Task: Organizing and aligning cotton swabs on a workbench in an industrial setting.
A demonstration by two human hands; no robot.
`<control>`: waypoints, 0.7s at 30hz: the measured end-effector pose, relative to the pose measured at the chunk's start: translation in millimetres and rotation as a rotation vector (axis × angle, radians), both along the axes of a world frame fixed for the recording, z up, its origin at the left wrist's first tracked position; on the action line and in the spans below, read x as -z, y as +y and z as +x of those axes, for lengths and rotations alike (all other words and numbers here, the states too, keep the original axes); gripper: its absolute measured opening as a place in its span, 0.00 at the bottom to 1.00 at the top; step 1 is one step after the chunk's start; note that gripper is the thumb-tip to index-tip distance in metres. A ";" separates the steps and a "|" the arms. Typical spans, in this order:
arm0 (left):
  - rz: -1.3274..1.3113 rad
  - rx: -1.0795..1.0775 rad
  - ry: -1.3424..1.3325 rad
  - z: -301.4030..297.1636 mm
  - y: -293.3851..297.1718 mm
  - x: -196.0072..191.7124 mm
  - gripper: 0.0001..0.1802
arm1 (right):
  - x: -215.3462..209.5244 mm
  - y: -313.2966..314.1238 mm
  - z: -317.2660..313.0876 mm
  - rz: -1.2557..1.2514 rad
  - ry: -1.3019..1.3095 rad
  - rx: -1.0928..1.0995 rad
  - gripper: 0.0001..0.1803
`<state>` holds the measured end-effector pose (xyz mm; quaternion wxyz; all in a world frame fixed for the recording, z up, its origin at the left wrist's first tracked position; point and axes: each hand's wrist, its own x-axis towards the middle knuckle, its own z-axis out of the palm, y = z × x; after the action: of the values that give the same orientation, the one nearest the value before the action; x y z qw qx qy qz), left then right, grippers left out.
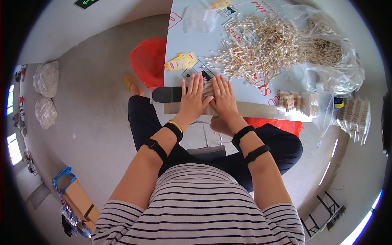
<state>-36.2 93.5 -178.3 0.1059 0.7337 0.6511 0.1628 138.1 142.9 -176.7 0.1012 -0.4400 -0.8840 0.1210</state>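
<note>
A small row of cotton swabs (208, 87) lies side by side near the front edge of the table, between my two hands. My left hand (192, 99) rests flat along its left side, fingers stretched out, partly over a dark rounded strip (167, 94). My right hand (224, 96) lies flat along the other side, also with straight fingers. The thumbs come close together in front of the swabs. Part of the row is hidden beneath the hands. Just beyond my left fingertips are yellow printed cards (181, 62).
A large loose heap of cotton swabs (261, 47) covers the table's far right, beside a clear plastic bag (339, 77) of more swabs. Small filled packs (290, 101) stand at the right edge near stacked packs (353, 116). Clear bags (200, 19) lie far left; a red-lined bin (148, 61) stands left.
</note>
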 end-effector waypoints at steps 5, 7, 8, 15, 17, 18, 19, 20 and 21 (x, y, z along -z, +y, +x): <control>0.041 0.029 -0.009 -6.6 10.6 -11.0 0.45 | -29.1 -2.5 25.4 -0.089 0.359 0.277 0.39; 0.025 0.073 0.015 -4.5 13.9 -13.2 0.44 | -31.7 -10.2 42.3 -0.111 0.315 0.332 0.37; 0.028 0.107 0.054 -1.8 15.5 -14.1 0.43 | -31.7 -14.8 47.4 -0.134 0.270 0.384 0.35; 0.016 0.175 0.133 9.0 11.7 -2.8 0.43 | -22.2 -38.3 41.3 -0.077 0.208 0.309 0.36; 0.011 0.183 0.128 10.1 11.4 -3.6 0.43 | -22.7 -42.0 34.9 -0.094 0.207 0.295 0.37; 0.006 0.187 0.121 11.4 12.3 -6.4 0.44 | -21.1 -43.4 35.2 -0.093 0.208 0.299 0.37; 0.007 0.190 0.122 12.9 13.3 -9.3 0.44 | -19.5 -44.6 35.2 -0.093 0.201 0.310 0.38; 0.013 0.193 0.119 14.7 14.4 -12.1 0.44 | -18.0 -45.3 35.8 -0.093 0.193 0.322 0.38; 0.019 0.193 0.118 14.3 14.3 -13.0 0.44 | -17.6 -45.4 35.6 -0.092 0.197 0.322 0.38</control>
<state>-21.9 107.8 -165.2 0.0758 0.8021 0.5811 0.1146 173.7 97.5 -159.0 0.1851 -0.5660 -0.7816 0.1858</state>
